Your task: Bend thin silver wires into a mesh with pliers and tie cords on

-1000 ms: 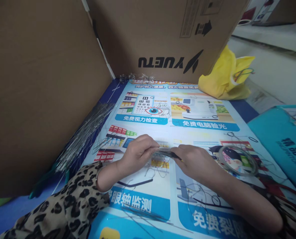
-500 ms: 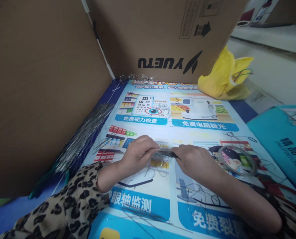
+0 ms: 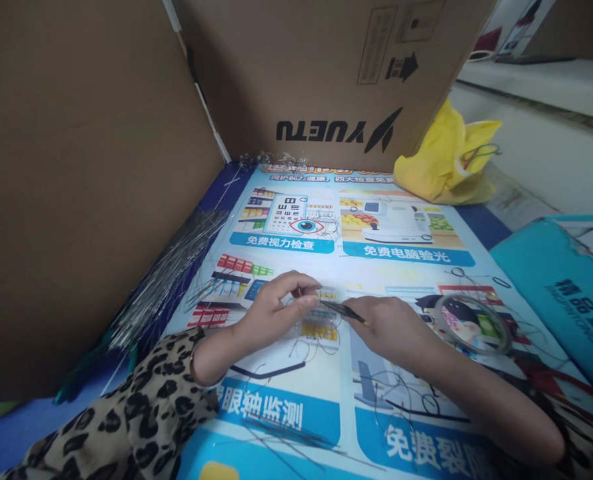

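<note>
My right hand (image 3: 389,327) is closed round a pair of needle-nose pliers (image 3: 344,309) with dark jaws and a bit of yellow on the handle. The jaws point left and reach the fingertips of my left hand (image 3: 284,303). That hand has thumb and fingers pinched on a thin wire (image 3: 329,337), mostly hidden by the fingers; fine loops show just below. Both hands are over the printed poster (image 3: 344,367). Under them lie loose bent wires (image 3: 401,393) and several dark straight wires (image 3: 291,433) near the front.
A bundle of long straight wires (image 3: 164,280) lies at left by a tall cardboard panel (image 3: 76,167). Small wire pieces (image 3: 276,160) sit at the back. A roll of clear tape (image 3: 504,333), a yellow bag (image 3: 441,163) and a turquoise box (image 3: 551,280) are on the right.
The pliers have turned slightly, and their jaws now show more clearly between my hands. My left index finger has lifted into a more arched shape.
</note>
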A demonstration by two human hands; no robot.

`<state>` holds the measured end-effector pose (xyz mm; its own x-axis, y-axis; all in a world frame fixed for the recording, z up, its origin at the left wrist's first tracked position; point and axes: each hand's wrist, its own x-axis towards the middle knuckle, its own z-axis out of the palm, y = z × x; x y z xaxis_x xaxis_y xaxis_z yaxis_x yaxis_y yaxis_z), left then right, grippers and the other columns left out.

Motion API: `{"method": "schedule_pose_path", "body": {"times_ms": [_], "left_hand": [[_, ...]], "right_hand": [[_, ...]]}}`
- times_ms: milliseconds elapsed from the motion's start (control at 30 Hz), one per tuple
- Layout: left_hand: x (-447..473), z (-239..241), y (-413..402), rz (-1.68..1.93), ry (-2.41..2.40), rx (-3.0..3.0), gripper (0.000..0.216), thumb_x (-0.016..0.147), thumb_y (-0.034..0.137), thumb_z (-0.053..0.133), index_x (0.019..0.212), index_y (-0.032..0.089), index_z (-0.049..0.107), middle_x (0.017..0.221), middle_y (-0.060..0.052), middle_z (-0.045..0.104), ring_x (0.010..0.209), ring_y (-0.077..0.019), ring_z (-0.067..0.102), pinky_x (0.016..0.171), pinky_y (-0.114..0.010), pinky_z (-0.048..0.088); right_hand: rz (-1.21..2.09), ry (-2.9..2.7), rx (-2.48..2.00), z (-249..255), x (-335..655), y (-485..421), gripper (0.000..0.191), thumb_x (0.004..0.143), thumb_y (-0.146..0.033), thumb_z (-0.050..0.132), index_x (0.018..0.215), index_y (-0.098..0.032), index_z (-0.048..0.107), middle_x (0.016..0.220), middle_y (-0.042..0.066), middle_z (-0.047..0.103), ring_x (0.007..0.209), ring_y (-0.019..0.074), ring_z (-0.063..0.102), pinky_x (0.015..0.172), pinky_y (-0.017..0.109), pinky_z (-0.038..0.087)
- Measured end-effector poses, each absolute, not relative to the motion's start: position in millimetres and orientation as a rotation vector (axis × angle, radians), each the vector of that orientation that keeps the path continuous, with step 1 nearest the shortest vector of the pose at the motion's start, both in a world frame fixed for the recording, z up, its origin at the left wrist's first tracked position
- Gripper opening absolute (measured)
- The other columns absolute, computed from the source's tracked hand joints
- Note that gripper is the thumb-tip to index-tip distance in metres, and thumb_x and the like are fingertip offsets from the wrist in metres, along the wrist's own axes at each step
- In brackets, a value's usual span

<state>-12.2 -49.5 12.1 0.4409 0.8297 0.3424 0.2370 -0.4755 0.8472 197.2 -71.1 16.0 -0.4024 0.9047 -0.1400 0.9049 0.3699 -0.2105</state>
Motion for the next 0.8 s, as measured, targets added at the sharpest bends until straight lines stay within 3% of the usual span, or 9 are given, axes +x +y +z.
{"method": "schedule_pose_path", "body": {"times_ms": [100, 267, 500, 800], "left_hand": [[-14, 9, -48, 0.960, 0.833, 1.793, 0.026, 0.081, 0.022, 0.055, 0.106, 0.017, 0.054, 0.097, -0.007, 0.063, 0.091, -0.0152, 0.057, 0.081, -0.030, 0.046], [-13, 4, -46, 0.923, 0.842, 1.716, 0.027, 0.078, 0.019, 0.058, 0.105, 0.018, 0.056, 0.108, -0.008, 0.060, 0.103, -0.0183, 0.054, 0.090, -0.036, 0.044], [-10, -1, -46, 0.912, 0.936, 1.648, 0.018, 0.080, 0.021, 0.055, 0.096, 0.016, 0.060, 0.098, -0.008, 0.064, 0.092, -0.0163, 0.059, 0.082, -0.032, 0.048], [-10, 3, -45, 0.926, 1.041, 1.709, 0.011, 0.078, 0.021, 0.057, 0.086, 0.015, 0.060, 0.084, -0.003, 0.062, 0.079, -0.0124, 0.057, 0.074, -0.027, 0.046]], "right_hand": [[-0.458, 2.623, 1.757, 15, 199, -69, 0.025, 0.088, -0.033, 0.039, 0.085, -0.023, 0.061, 0.080, 0.000, 0.067, 0.070, 0.0141, 0.061, 0.057, 0.022, 0.033], [-0.518, 2.638, 1.830, 14, 200, -68, 0.027, 0.089, -0.033, 0.037, 0.089, -0.023, 0.062, 0.082, 0.001, 0.068, 0.074, 0.0137, 0.061, 0.059, 0.021, 0.035], [-0.451, 2.602, 1.856, 14, 197, -68, 0.027, 0.088, -0.032, 0.037, 0.083, -0.022, 0.061, 0.079, 0.001, 0.067, 0.070, 0.0132, 0.061, 0.056, 0.021, 0.033], [-0.423, 2.607, 1.849, 12, 197, -69, 0.026, 0.088, -0.030, 0.036, 0.090, -0.023, 0.061, 0.083, 0.002, 0.067, 0.076, 0.0154, 0.061, 0.059, 0.022, 0.034]]}}
